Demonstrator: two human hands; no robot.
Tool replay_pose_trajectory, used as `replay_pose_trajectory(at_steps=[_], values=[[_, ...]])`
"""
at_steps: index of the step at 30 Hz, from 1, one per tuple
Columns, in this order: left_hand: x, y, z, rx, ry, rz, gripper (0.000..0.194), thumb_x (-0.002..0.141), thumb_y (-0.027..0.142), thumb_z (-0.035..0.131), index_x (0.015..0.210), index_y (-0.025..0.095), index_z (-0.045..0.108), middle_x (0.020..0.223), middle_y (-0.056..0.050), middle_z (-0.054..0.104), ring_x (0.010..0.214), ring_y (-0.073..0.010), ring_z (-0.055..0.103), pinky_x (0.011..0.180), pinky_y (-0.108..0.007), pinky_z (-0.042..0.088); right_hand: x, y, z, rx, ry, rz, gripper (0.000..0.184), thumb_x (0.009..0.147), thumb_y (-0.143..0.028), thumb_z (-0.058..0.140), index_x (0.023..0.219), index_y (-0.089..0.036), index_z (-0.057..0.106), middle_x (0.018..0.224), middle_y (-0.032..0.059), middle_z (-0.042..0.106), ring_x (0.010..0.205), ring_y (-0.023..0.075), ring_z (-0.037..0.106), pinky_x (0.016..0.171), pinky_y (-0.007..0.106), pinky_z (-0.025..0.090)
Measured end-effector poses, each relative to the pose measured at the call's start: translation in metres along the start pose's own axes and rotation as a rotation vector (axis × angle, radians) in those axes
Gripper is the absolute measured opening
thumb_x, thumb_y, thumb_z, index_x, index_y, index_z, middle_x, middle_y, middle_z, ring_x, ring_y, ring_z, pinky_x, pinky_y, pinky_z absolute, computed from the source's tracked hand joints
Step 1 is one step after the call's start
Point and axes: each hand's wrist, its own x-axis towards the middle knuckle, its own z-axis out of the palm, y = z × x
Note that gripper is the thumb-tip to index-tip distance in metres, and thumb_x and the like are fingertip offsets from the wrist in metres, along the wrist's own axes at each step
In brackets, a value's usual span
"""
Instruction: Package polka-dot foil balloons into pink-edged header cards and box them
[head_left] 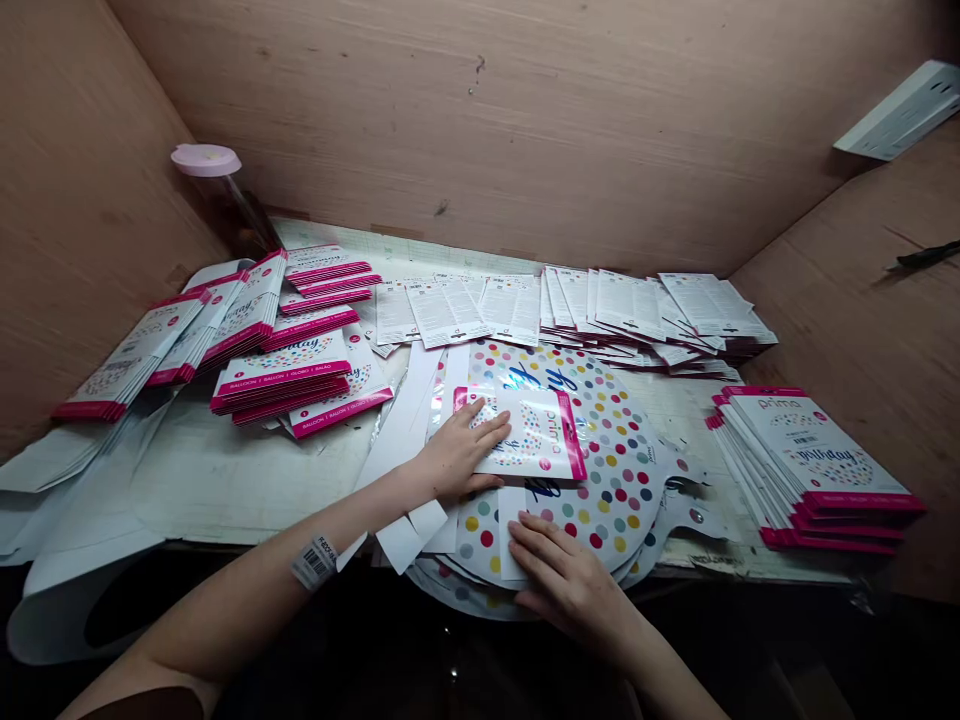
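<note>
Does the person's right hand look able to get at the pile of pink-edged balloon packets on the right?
Probably yes. The right hand rests on the polka-dot balloons, and only their flat tails lie towards the packets; nothing upright blocks the way.

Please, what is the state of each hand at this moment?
Left hand: open, fingers spread over a pink-edged packet.
Right hand: open, fingers resting over a white strip on the dotted balloon.
</note>
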Motion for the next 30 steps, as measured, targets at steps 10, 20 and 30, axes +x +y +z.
replay_pose_trajectory(at_steps=[10, 20, 30], values=[[-0.002, -0.006, 0.001, 0.051, -0.004, 0.028, 0.082, 0.080, 0.067, 0.061, 0.146, 0.020, 0.041, 0.155, -0.007, 0.037, 0.142, -0.0436, 0.025, 0.112, -0.056, 0.029, 0.012, -0.003, -0.008, -0.137, 0.046, -0.107, 0.034, 0.090, -0.008, 0.053, 0.123, -0.004, 0.061, 0.122, 0.0209, 0.066, 0.119, 0.0323, 0.060, 0.092, 0.043, 0.059], [0.000, -0.006, -0.003, 0.000, -0.012, -0.003, 0.045, 0.093, 0.040, 0.050, 0.135, 0.025, 0.052, 0.156, -0.004, 0.037, 0.140, -0.0403, 0.029, 0.109, -0.057, 0.032, 0.082, 0.067, -0.032, 0.221, 0.350, 0.215, 0.012, 0.093, -0.017, 0.053, 0.093, -0.021, 0.065, 0.090, 0.0078, 0.066, 0.089, 0.0225, 0.060, 0.077, 0.040, 0.053], [0.007, -0.012, -0.004, -0.271, 0.043, 0.026, 0.049, 0.084, 0.033, 0.057, 0.129, 0.019, 0.041, 0.135, -0.013, 0.056, 0.144, -0.0291, 0.032, 0.120, -0.053, 0.019, 0.112, 0.116, -0.007, 0.444, 0.237, 0.425, 0.015, 0.087, -0.032, 0.066, 0.077, -0.022, 0.063, 0.084, 0.0038, 0.064, 0.085, 0.0217, 0.056, 0.078, 0.038, 0.045]])
